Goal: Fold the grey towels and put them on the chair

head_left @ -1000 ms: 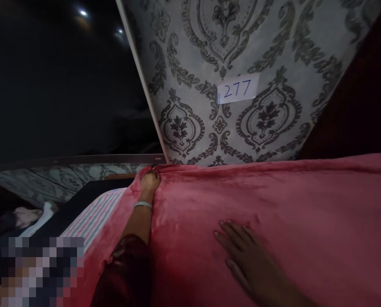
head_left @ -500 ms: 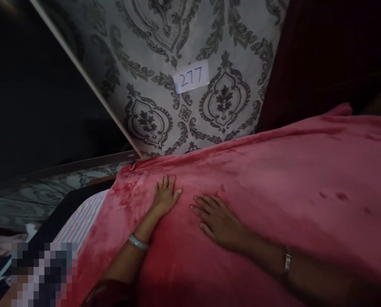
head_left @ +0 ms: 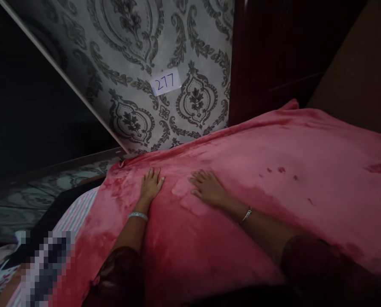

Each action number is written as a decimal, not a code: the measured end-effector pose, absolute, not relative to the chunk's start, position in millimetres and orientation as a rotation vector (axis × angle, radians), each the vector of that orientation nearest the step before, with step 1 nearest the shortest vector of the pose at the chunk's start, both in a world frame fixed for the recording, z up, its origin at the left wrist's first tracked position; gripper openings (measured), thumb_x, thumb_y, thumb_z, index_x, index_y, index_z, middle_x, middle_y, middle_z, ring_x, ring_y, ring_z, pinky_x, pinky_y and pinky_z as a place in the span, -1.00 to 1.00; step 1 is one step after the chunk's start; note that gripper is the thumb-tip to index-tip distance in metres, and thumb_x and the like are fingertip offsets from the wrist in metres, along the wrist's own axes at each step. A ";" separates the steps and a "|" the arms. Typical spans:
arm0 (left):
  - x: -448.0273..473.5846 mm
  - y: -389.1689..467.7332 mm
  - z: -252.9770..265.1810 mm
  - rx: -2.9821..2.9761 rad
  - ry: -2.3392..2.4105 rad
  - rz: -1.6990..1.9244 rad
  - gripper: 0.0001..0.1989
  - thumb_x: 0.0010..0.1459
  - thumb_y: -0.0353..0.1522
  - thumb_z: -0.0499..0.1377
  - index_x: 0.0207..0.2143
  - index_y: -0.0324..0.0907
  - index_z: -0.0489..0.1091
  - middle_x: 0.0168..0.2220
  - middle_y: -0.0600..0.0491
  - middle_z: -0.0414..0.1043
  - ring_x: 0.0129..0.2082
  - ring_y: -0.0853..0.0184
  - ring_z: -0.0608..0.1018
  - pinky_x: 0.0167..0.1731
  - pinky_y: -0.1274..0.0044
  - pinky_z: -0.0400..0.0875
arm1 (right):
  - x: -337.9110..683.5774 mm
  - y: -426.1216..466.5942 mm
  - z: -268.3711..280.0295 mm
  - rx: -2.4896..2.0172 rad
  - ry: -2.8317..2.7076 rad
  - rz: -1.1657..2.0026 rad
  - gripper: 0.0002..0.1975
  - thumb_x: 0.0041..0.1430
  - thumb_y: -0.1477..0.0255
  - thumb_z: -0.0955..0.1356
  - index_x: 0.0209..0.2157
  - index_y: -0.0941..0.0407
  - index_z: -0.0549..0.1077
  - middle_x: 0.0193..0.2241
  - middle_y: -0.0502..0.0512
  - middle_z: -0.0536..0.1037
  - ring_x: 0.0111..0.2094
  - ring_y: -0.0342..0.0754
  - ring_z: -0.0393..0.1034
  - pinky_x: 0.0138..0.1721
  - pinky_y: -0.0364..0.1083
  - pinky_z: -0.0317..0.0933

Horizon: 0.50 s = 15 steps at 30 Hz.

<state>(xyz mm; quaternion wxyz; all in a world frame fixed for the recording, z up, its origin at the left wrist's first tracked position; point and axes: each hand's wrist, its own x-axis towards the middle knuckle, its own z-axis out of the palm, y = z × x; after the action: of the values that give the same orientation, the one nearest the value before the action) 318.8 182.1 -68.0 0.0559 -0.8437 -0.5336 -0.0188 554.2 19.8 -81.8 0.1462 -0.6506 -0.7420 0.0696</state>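
Observation:
A plush pink-red blanket (head_left: 190, 238) is spread over the bed, with lighter and darker patches where its nap lies differently. Flat on it, near the far left corner, rests my left hand (head_left: 151, 186), fingers stretched out and a bangle on the wrist. My right hand (head_left: 208, 187) lies on the same blanket a short way to the right, palm down with fingers spread, a thin bracelet on its wrist. Neither hand grips anything. A striped sheet (head_left: 79, 212) shows from under the blanket's left edge.
Patterned wallpaper (head_left: 129, 85) with a paper label (head_left: 165, 82) reading 277 rises behind the bed. A large dark screen-like panel (head_left: 33, 98) stands at the left, and a dark red furniture panel (head_left: 273, 51) at the right. Cloth items (head_left: 1, 256) lie at the lower left, near a blurred-out patch.
My right hand has slid forward over the blanket, and a paler patch shows by it. My left hand remains flat near the corner. The view has shifted to the right.

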 end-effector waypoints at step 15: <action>357.2 169.0 -37.4 -2.503 -1.958 -0.028 -0.45 0.34 -0.21 -0.09 0.33 -0.13 0.20 0.36 -0.20 0.17 0.35 -0.01 0.25 0.22 0.05 0.20 | 730.8 -39.5 -103.6 -2.319 -1.599 -0.170 -0.47 0.41 0.29 0.08 0.28 0.13 0.32 0.34 0.23 0.23 0.32 0.19 0.08 0.27 0.23 -0.02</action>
<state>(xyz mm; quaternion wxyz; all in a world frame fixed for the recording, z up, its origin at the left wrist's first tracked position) 357.2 169.0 -37.4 -0.0182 -0.7874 -0.6161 -0.0087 730.8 -39.5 -103.6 0.1590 -0.8114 -0.5593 -0.0596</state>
